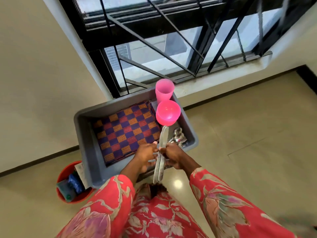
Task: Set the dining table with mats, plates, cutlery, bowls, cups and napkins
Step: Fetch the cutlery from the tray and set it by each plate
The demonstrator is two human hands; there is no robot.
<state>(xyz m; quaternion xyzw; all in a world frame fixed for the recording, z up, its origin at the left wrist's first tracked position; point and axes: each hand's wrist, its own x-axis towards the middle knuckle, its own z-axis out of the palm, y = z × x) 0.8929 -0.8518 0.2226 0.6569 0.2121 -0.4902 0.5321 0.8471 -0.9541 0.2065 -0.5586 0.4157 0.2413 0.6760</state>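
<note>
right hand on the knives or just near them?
Touching. The head view shows the right hand with fingers curled round the bundle of knives over the grey tub.

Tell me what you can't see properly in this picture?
Only the head view is available.
- Knives: how many cannot be counted; both hands cover the middle of the bundle.
- Mats: stacked, so the number under the top one is hidden.
- Spoons and forks: piled together, too small to count.
- Red bucket: partly behind the grey tub; contents unclear.
- Dining table: not in view.
</note>
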